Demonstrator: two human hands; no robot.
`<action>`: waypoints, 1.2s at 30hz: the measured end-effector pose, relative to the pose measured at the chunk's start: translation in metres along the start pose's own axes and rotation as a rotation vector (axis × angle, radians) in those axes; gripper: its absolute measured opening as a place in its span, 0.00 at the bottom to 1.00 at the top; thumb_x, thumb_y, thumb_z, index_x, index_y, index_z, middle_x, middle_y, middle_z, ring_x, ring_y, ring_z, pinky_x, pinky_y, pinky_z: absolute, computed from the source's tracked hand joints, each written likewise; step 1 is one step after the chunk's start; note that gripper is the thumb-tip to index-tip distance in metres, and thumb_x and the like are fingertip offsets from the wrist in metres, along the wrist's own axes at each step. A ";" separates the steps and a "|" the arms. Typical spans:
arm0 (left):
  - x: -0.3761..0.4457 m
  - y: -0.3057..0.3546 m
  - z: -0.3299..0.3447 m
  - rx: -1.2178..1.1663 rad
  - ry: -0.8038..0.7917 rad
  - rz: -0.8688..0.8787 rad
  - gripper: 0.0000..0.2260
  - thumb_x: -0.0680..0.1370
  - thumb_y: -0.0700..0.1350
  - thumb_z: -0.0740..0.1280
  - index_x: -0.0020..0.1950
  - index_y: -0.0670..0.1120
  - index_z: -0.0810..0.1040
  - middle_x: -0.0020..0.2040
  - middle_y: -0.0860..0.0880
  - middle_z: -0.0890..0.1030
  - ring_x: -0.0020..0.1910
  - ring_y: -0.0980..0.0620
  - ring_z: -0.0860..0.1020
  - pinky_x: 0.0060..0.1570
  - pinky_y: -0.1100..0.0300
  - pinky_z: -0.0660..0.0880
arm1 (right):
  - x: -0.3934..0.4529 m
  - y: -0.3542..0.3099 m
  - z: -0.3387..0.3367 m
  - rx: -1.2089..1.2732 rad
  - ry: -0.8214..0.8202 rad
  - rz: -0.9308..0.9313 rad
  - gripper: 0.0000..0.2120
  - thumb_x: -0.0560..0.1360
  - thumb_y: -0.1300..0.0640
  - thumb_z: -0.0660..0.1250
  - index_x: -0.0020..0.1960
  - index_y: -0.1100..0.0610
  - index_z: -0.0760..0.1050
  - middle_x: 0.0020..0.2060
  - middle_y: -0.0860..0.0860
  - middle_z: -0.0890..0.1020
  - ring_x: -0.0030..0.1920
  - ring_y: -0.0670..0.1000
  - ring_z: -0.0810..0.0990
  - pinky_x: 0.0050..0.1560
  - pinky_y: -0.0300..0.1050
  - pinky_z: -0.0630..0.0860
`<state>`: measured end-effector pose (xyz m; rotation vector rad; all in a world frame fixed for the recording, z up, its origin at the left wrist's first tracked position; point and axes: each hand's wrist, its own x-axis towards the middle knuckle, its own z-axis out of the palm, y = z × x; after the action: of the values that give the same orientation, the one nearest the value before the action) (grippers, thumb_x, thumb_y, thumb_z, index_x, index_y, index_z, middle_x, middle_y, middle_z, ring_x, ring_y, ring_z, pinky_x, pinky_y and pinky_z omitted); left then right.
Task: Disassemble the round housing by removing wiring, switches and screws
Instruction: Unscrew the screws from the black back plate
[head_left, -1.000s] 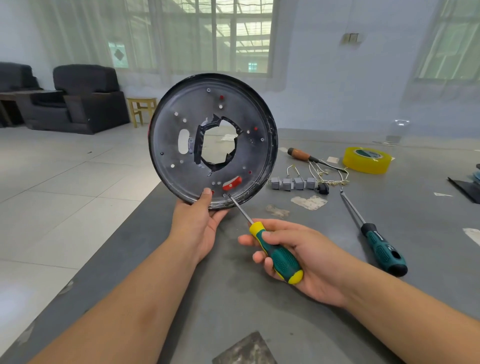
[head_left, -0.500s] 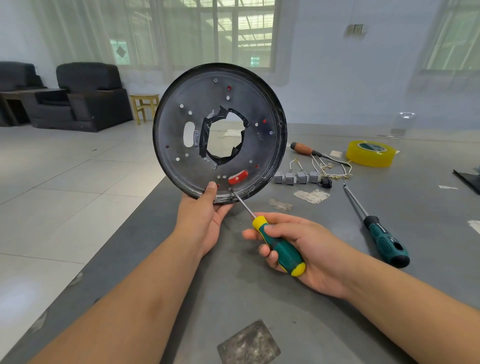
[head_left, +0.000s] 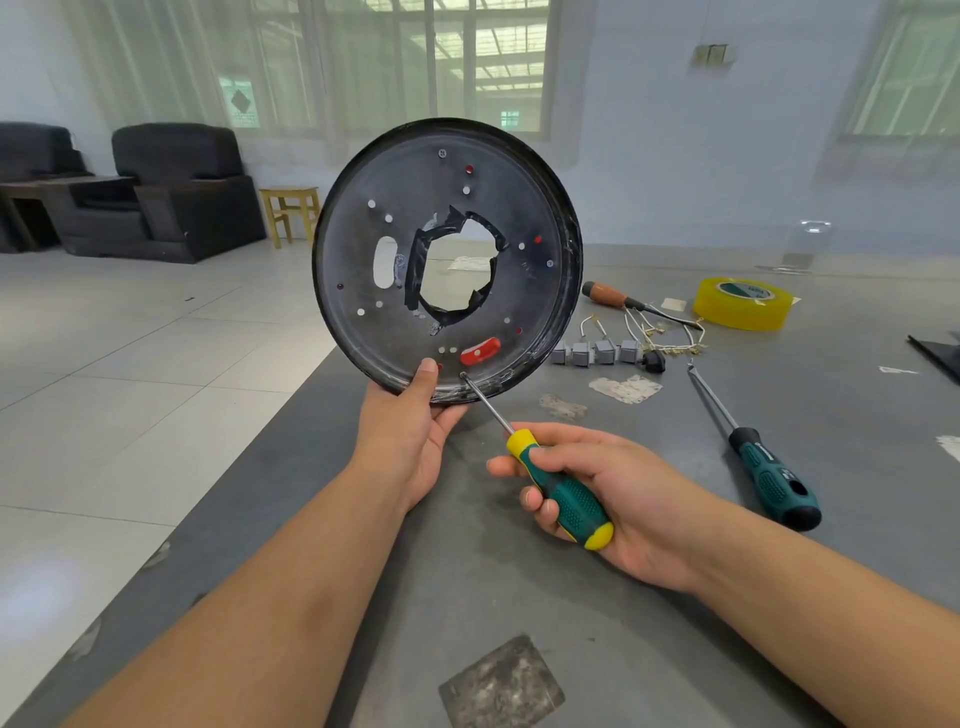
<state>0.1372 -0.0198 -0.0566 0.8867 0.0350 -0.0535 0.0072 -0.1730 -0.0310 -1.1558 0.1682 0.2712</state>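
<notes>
The housing (head_left: 447, 260) has been raised a little higher above the grey surface (head_left: 519, 597) than a second ago, and is held upright at its lower rim by the left hand (head_left: 410, 436), thumb pressed on its face. The screwdriver (head_left: 556, 483) is gripped in the right hand (head_left: 623, 499), fingers (head_left: 535, 501) curled round the handle, tip still set at a screw by the lower rim. Switches (head_left: 597, 352) and a second screwdriver (head_left: 769, 473) lie well apart to the right, with bare surface beneath the housing.

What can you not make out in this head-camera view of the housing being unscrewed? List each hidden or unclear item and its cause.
- Screw under the screwdriver tip: too small, covered by the tip.
- Far face of the round housing: turned away from the camera.
- Left hand fingers: behind the housing, only the thumb shows.
- Black object on the table: cut off by the right edge.
</notes>
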 end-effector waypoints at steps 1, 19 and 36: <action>0.000 0.000 0.000 0.014 -0.002 0.009 0.14 0.85 0.36 0.64 0.71 0.43 0.74 0.60 0.43 0.86 0.52 0.47 0.87 0.51 0.45 0.85 | 0.000 0.000 0.000 -0.002 0.004 0.002 0.14 0.81 0.67 0.61 0.65 0.61 0.76 0.55 0.63 0.85 0.34 0.51 0.79 0.32 0.39 0.78; -0.005 -0.011 0.004 0.305 0.026 0.233 0.17 0.85 0.40 0.65 0.75 0.46 0.71 0.68 0.46 0.81 0.64 0.44 0.82 0.56 0.40 0.84 | -0.007 -0.003 0.032 -0.964 0.346 -0.082 0.18 0.83 0.49 0.59 0.44 0.61 0.78 0.28 0.51 0.84 0.28 0.51 0.84 0.28 0.41 0.79; -0.004 -0.014 0.000 0.472 0.031 0.400 0.22 0.85 0.42 0.66 0.79 0.51 0.67 0.65 0.53 0.82 0.57 0.55 0.84 0.46 0.51 0.85 | 0.000 -0.017 0.005 -0.146 0.127 0.101 0.14 0.77 0.61 0.60 0.59 0.64 0.76 0.38 0.56 0.82 0.31 0.51 0.74 0.29 0.43 0.72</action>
<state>0.1327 -0.0285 -0.0678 1.3518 -0.1312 0.3383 0.0125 -0.1750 -0.0148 -1.3122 0.3232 0.3034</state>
